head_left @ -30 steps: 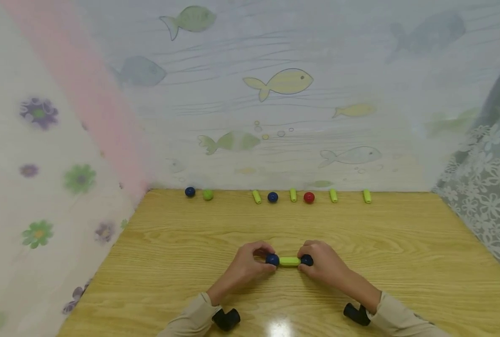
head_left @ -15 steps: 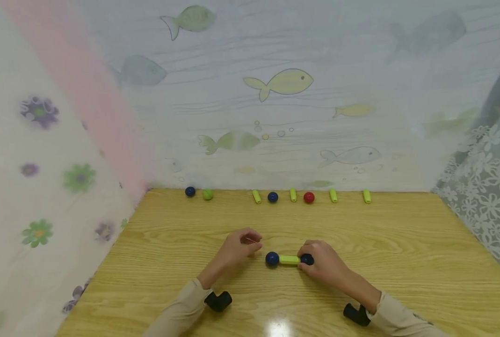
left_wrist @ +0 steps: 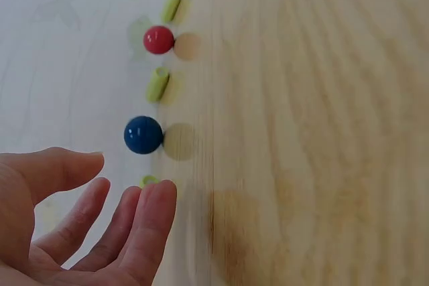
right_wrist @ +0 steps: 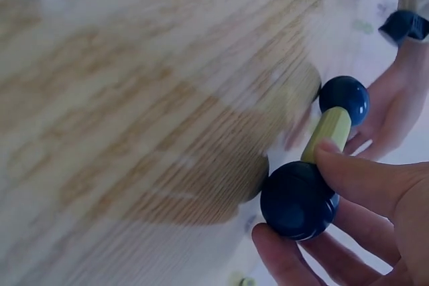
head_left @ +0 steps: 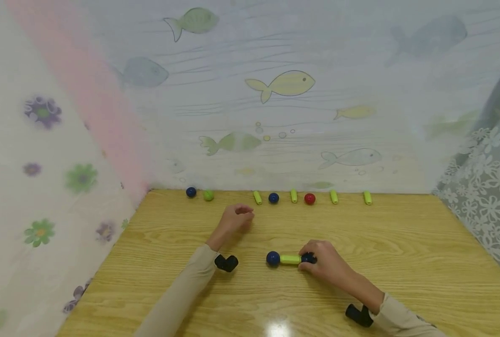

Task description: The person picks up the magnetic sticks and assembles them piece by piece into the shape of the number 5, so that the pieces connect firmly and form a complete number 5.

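On the table, a yellow-green rod (head_left: 290,259) joins a dark blue ball (head_left: 273,259) on its left to a second dark blue ball (right_wrist: 299,200) on its right. My right hand (head_left: 326,262) pinches that right ball between thumb and fingers. Farther back, my left hand (head_left: 235,220) holds nothing, its thumb and fingers apart. It hovers just in front of the leftmost loose yellow-green rod (head_left: 257,197). The left wrist view has this rod mostly hidden behind the fingertips (left_wrist: 161,195), with a loose blue ball (left_wrist: 143,134) beyond the thumb.
Along the table's back edge lie more parts: a blue ball (head_left: 191,192), a green ball (head_left: 208,195), a red ball (head_left: 310,199) and several yellow-green rods, one at the far right (head_left: 367,198). A patterned fabric wall (head_left: 283,150) rises right behind them.
My left hand has let go of the left blue ball and moved away toward the back row of parts. My right hand keeps its hold, and the joined piece stays nearly in place.
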A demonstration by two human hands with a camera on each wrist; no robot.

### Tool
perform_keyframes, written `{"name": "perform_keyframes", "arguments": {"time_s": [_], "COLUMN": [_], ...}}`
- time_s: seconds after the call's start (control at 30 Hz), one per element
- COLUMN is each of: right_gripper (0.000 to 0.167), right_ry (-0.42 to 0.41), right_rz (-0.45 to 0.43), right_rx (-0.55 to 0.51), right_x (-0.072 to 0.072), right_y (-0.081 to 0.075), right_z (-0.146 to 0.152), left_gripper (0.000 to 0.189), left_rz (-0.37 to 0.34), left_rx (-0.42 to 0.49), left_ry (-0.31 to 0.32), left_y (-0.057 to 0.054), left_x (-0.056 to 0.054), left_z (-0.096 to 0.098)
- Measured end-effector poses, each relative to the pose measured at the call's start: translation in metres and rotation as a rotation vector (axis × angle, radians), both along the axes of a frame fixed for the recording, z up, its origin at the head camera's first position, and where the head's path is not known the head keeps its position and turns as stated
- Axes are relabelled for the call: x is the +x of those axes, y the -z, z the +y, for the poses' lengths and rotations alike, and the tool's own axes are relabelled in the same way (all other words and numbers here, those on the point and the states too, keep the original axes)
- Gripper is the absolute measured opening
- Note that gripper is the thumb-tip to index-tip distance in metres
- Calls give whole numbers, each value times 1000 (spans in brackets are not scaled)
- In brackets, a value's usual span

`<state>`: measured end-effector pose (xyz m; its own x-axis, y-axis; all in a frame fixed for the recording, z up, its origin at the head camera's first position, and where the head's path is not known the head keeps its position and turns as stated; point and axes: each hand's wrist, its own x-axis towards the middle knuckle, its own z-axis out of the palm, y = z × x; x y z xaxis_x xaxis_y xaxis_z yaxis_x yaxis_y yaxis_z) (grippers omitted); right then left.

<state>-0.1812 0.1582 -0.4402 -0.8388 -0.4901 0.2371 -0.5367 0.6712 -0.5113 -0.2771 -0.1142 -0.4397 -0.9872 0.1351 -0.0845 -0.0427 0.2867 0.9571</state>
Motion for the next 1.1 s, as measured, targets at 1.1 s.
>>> {"name": "perform_keyframes", "arguments": {"time_s": [1.1], "right_gripper": [32], "right_ry": [-3], "right_rz": [-190], "right_rx": [-86], "right_x": [-47], "right_y": [0], "right_z": [23], "left_gripper": [25], "left_rz": [186], "left_rx": [-306], "left_ry": [-279], "left_y": [13], "left_x": [-76], "left_z": [44]}}
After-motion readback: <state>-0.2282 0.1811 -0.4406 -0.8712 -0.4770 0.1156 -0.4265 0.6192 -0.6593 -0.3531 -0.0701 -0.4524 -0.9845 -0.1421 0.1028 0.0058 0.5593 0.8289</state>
